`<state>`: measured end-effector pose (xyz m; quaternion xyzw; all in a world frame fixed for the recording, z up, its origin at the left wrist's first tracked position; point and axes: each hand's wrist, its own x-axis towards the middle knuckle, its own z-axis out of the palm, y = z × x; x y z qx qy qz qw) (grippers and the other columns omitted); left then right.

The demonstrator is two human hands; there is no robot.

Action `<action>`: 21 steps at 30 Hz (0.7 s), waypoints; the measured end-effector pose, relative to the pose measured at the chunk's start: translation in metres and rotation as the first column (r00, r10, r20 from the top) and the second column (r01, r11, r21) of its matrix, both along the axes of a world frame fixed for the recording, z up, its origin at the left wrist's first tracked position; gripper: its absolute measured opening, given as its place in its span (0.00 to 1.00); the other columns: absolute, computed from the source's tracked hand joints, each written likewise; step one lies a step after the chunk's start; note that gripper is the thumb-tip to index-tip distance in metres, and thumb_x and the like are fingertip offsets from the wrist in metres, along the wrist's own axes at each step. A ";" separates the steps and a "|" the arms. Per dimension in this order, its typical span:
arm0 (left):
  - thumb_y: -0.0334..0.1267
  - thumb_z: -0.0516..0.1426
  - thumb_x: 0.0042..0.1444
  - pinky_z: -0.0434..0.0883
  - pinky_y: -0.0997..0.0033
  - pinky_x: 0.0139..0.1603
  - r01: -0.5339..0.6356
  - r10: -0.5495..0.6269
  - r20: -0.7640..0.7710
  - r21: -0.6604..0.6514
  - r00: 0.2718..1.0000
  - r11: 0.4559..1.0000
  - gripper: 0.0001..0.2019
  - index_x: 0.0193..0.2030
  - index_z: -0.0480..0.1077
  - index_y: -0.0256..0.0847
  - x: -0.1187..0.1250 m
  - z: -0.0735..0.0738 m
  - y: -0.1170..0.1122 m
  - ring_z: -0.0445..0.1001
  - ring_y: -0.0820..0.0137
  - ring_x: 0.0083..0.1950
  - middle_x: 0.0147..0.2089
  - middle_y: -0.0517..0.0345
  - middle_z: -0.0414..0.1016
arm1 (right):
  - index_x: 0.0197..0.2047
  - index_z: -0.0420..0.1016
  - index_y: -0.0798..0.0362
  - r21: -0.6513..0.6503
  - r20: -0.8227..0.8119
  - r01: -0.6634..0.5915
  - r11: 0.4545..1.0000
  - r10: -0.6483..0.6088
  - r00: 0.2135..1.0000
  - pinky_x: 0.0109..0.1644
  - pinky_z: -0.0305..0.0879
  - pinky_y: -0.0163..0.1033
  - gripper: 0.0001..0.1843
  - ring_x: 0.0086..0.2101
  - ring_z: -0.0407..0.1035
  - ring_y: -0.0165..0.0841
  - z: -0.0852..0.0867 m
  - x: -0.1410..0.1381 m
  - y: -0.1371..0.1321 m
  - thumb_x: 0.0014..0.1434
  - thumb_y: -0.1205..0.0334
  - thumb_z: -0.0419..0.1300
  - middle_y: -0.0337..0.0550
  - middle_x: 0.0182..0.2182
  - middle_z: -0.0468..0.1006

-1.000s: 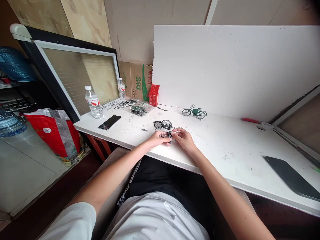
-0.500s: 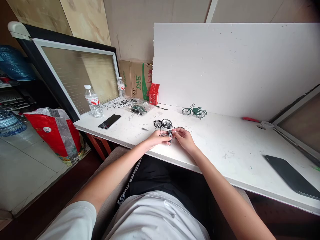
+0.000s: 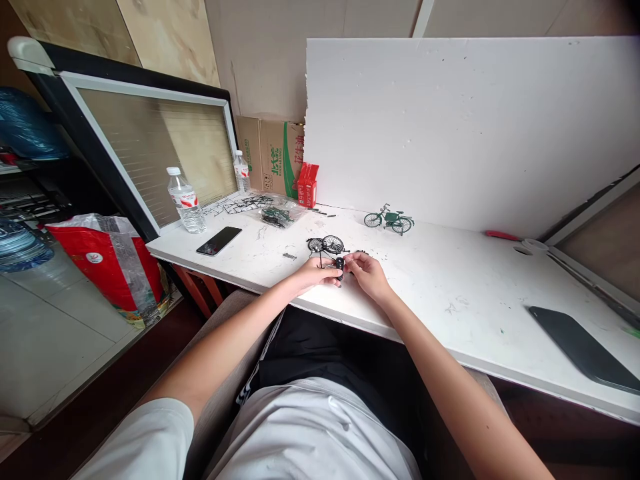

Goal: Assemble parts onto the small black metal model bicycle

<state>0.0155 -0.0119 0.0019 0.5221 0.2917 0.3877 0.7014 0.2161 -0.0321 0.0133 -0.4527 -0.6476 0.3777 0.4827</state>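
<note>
My left hand [image 3: 314, 272] and my right hand [image 3: 367, 273] meet near the front edge of the white table [image 3: 450, 293]. Both pinch a small black model bicycle [image 3: 329, 252], whose two wheels stick up just beyond my fingers. The left hand grips the frame from the left. My right fingers are closed on a small part at the frame's right end. A finished green model bicycle [image 3: 389, 221] stands upright farther back, by the white foam board [image 3: 470, 127].
A bag of black parts [image 3: 278, 216] and flat parts sprues [image 3: 235, 207] lie at the back left. Two water bottles [image 3: 185, 200], a phone [image 3: 219, 241], red cartons [image 3: 307, 185], a cardboard box [image 3: 273, 157]. A dark phone [image 3: 583, 350] at right.
Both hands and the black bicycle stay in place on the table, with small finger movements. The view has tilted slightly, shifting everything up a little.
</note>
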 end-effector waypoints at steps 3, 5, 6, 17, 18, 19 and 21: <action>0.37 0.75 0.51 0.80 0.62 0.48 0.004 -0.004 0.021 -0.019 1.000 1.000 0.22 0.49 0.78 0.30 -0.001 0.000 0.001 0.81 0.71 0.34 0.43 0.46 0.82 | 0.44 0.77 0.51 0.051 0.025 0.039 0.998 -0.040 0.999 0.47 0.72 0.44 0.21 0.38 0.77 0.39 0.001 0.001 0.000 0.66 0.40 0.62 0.46 0.36 0.83; 0.37 0.75 0.50 0.80 0.60 0.49 0.011 -0.010 0.030 -0.027 0.999 1.000 0.20 0.47 0.78 0.30 -0.002 0.000 0.001 0.81 0.71 0.33 0.41 0.47 0.82 | 0.45 0.78 0.51 0.100 0.057 0.094 0.991 -0.100 0.993 0.47 0.72 0.45 0.22 0.38 0.77 0.40 0.003 0.004 0.001 0.68 0.39 0.60 0.47 0.36 0.83; 0.38 0.75 0.51 0.80 0.60 0.49 0.019 -0.019 0.030 -0.027 0.999 0.999 0.20 0.45 0.78 0.29 -0.002 0.001 0.001 0.80 0.71 0.33 0.41 0.47 0.83 | 0.45 0.78 0.51 0.124 0.090 0.120 0.985 -0.132 0.987 0.47 0.71 0.45 0.22 0.38 0.77 0.40 0.004 0.007 0.001 0.69 0.40 0.59 0.47 0.36 0.84; 0.37 0.75 0.49 0.80 0.62 0.47 0.000 0.002 0.026 -0.058 1.000 0.998 0.18 0.40 0.76 0.30 -0.002 0.006 -0.002 0.81 0.70 0.33 0.37 0.49 0.83 | 0.38 0.86 0.49 0.366 0.802 0.019 0.930 -0.326 0.500 0.45 0.62 0.48 0.13 0.46 0.69 0.51 0.005 0.021 -0.003 0.69 0.61 0.59 0.53 0.36 0.83; 0.36 0.75 0.49 0.80 0.62 0.47 -0.001 0.003 0.025 -0.062 1.000 0.998 0.18 0.40 0.76 0.30 -0.002 0.006 -0.003 0.81 0.70 0.33 0.37 0.49 0.83 | 0.37 0.86 0.50 0.377 0.804 0.016 0.926 -0.335 0.491 0.45 0.62 0.49 0.14 0.46 0.69 0.51 0.003 0.019 -0.003 0.69 0.63 0.58 0.54 0.37 0.83; 0.36 0.75 0.50 0.79 0.62 0.47 -0.002 0.004 0.027 -0.064 1.000 0.998 0.18 0.40 0.76 0.30 -0.002 0.006 -0.003 0.81 0.70 0.33 0.37 0.49 0.83 | 0.37 0.85 0.50 0.390 0.802 0.010 0.921 -0.345 0.488 0.46 0.62 0.50 0.14 0.46 0.68 0.51 0.001 0.018 -0.003 0.69 0.63 0.57 0.56 0.38 0.82; 0.36 0.75 0.51 0.79 0.62 0.47 -0.007 0.010 0.035 -0.062 0.999 0.998 0.18 0.42 0.75 0.31 -0.003 0.006 -0.003 0.82 0.70 0.34 0.38 0.48 0.83 | 0.38 0.82 0.52 0.418 0.786 -0.001 0.908 -0.361 0.502 0.47 0.63 0.52 0.13 0.46 0.68 0.52 -0.003 0.016 -0.002 0.69 0.64 0.55 0.59 0.40 0.82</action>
